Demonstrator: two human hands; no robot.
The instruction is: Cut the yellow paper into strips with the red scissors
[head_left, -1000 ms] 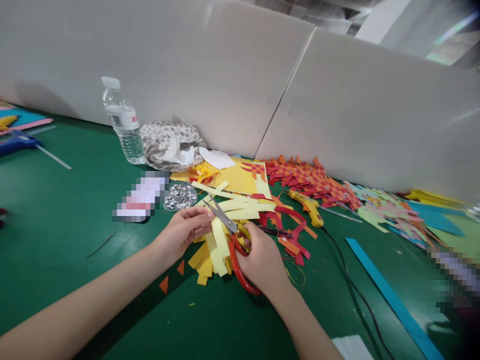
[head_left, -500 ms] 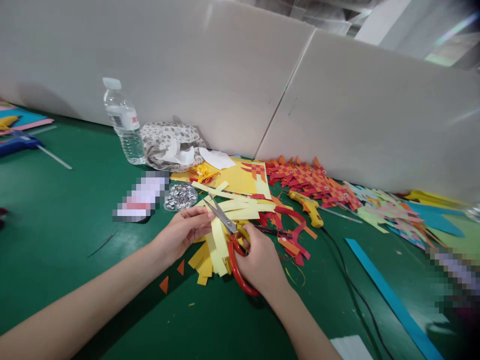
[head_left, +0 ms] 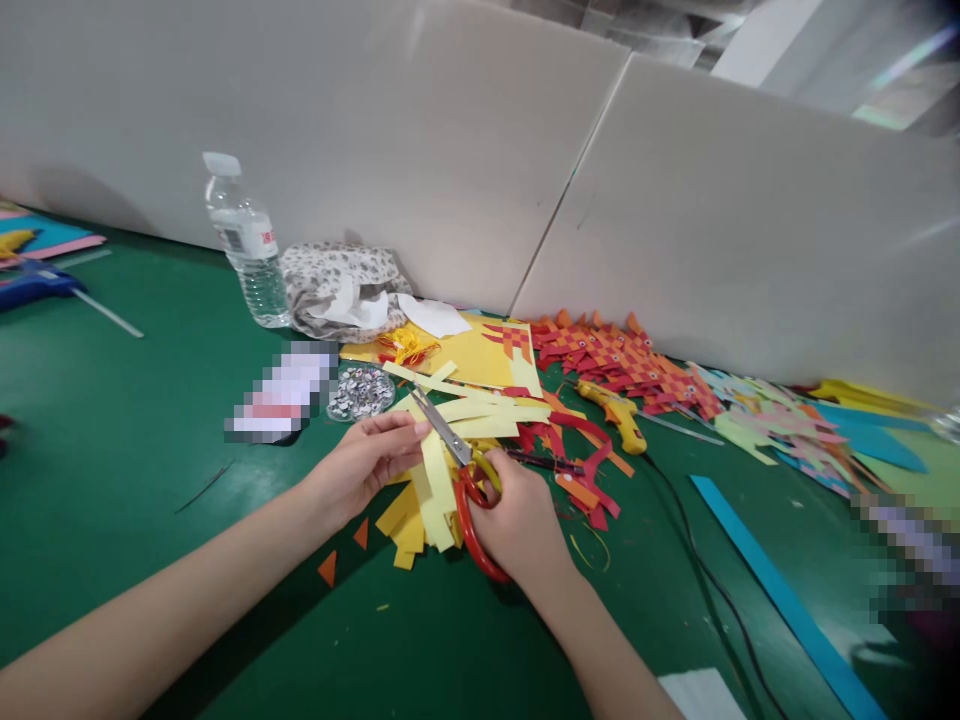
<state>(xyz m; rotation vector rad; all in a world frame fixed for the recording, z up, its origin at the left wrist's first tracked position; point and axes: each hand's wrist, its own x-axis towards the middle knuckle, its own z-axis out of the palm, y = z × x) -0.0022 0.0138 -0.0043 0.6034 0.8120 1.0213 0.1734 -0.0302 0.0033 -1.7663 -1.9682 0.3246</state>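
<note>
My right hand [head_left: 521, 515] grips a pair of scissors [head_left: 450, 437] by the red and yellow handles, its metal blades pointing up and left. The blades are nearly closed and lie just right of the left fingertips. My left hand [head_left: 375, 455] is closed in a pinch at the edge of a pale yellow paper strip [head_left: 435, 475]; its fingers partly hide the pinched part. Under and beyond both hands is a pile of pale yellow strips [head_left: 487, 410] and deeper yellow strips [head_left: 405, 520]. Two small orange paper triangles [head_left: 328, 569] lie below the left hand.
A water bottle [head_left: 251, 250] and patterned cloth bundle [head_left: 341, 285] stand by the partition. Nearby are a dish of googly eyes [head_left: 360, 393] and a yellow glue gun [head_left: 615, 412] with a trailing cord. Red-orange woven paper fish [head_left: 622, 360] are heaped behind, right of centre.
The scissor blades have come closer together, and the right hand's red handle loop has shifted slightly up and left. The left hand stays almost in place.
</note>
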